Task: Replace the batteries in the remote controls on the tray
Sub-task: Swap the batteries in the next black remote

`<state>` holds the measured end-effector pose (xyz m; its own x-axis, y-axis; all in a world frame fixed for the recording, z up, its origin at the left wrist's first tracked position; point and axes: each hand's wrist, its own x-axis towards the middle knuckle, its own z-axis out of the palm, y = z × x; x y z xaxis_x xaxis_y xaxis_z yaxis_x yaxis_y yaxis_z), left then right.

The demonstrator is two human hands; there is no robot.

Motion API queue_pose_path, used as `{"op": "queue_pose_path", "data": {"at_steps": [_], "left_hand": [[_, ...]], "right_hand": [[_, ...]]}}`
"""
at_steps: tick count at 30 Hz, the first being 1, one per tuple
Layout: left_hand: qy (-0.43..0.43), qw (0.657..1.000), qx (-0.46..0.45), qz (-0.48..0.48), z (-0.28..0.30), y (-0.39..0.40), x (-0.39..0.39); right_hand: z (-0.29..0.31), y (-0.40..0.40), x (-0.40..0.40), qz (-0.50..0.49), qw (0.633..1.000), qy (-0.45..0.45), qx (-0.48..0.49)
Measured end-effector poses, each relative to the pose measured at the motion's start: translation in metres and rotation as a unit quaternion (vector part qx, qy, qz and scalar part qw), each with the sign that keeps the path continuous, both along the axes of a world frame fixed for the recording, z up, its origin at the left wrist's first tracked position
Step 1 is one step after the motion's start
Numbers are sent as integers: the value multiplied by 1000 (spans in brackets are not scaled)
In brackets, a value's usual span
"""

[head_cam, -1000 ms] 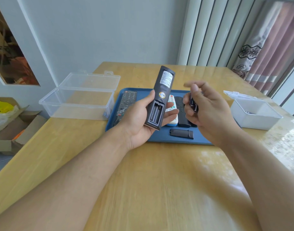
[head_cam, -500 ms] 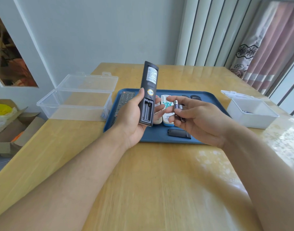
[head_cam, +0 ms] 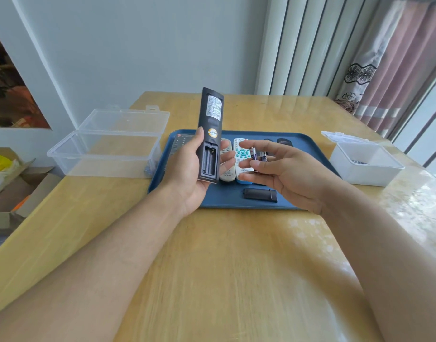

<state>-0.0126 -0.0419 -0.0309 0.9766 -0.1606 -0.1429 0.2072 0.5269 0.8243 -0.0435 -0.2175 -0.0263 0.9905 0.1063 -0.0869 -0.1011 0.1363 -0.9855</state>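
Two batteries (head_cam: 257, 156) pinched loosely in my right hand (head_cam: 283, 174), beside the black remote (head_cam: 209, 137) my left hand (head_cam: 189, 169) grips above the tray (head_cam: 310, 154), compartment empty. Risk: batteries slip from the loose pinch, or go in with polarity reversed.

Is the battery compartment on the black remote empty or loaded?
Empty: the black remote shows bare slots, and the right hand holds two batteries.
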Motion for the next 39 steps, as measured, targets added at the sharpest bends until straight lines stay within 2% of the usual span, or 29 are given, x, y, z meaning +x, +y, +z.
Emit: {"op": "queue_pose_path", "data": {"at_steps": [4,9,14,17,19,22,25,28,32,37,39], "left_hand": [[-13,1000,0,8,-2,0,2],[-22,998,45,27,1,6,5],[-38,996,35,66,6,12,6],[-47,995,32,79,10,18,11],[-48,994,26,93,16,32,15],[-73,988,39,130,26,67,27],[-118,966,109,200,32,113,44],[-140,939,165,268,33,160,62],[-117,927,165,316,30,198,78],[-44,926,123,354,15,219,86],[-17,917,101,386,9,214,86]], "right_hand": [[-2,0,1,-34,999,7,2],[2,-1,0,-50,993,48,92],[-1,4,0,-53,995,51,68],[-4,10,4,-83,995,5,58],[-2,17,10,-79,996,-35,4],[9,39,20,-39,987,-90,-126],[21,78,34,0,966,-137,-221],[36,124,56,24,947,-169,-272],[52,172,90,74,905,-195,-371],[36,227,124,116,836,-196,-500],[30,234,132,137,790,-193,-565]]}}
